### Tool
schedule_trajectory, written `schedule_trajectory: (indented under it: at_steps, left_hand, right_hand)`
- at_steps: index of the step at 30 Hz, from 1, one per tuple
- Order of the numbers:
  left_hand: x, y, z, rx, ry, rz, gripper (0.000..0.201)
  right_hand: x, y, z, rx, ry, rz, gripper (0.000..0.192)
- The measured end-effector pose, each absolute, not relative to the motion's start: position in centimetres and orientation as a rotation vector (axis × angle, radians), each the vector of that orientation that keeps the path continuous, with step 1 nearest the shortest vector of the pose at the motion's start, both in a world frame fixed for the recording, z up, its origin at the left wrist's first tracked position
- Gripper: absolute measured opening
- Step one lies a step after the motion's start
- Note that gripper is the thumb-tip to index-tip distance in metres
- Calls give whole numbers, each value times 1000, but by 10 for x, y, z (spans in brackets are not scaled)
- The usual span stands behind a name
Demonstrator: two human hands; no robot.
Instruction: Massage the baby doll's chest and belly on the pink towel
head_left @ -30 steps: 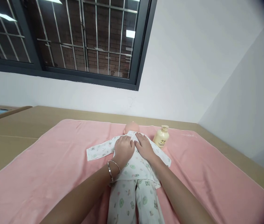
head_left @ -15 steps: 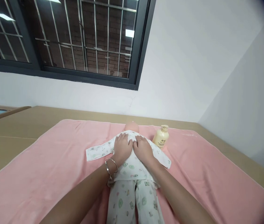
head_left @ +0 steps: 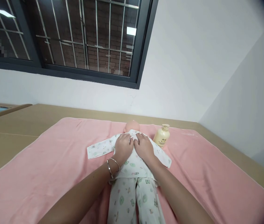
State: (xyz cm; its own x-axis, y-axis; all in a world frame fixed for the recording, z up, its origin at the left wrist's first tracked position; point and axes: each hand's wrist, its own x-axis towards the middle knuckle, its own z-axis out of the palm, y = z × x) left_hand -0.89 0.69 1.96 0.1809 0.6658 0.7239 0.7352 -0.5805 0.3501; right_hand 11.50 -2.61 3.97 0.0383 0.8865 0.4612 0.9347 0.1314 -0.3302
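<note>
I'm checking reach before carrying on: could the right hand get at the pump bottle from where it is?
Probably yes. The right hand rests on the doll's top, with the pump bottle nearby to the right. Only the doll's sleeve seems to lie between, leaving the way over it free.

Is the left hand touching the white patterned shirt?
Touching: the head view shows the left hand lying on the white patterned shirt, with no gap visible and fabric creased beside it.

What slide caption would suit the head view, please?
Bare hands on a doll's patterned white cloth top, pink blanket beneath.
</note>
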Motion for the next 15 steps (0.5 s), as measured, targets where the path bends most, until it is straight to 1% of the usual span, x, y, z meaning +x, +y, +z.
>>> schedule_trajectory:
  at_steps: [4, 8, 11, 15]
  left_hand:
    - [-8, 6, 22, -2348, -1552, -1294, 22]
    - [-8, 7, 23, -2356, -1675, -1181, 31]
    - [-8, 7, 23, -2361, -1720, -1140, 36]
    - [-8, 7, 24, -2372, -1705, -1139, 35]
  right_hand:
    - [115, -22, 36, -1865, -1838, -63, 46]
    - [114, -22, 35, -1909, -1822, -71, 50]
    - [112, -25, 36, -1920, -1801, -167, 47]
    - [108, -30, 38, -1904, -1790, -293, 40]
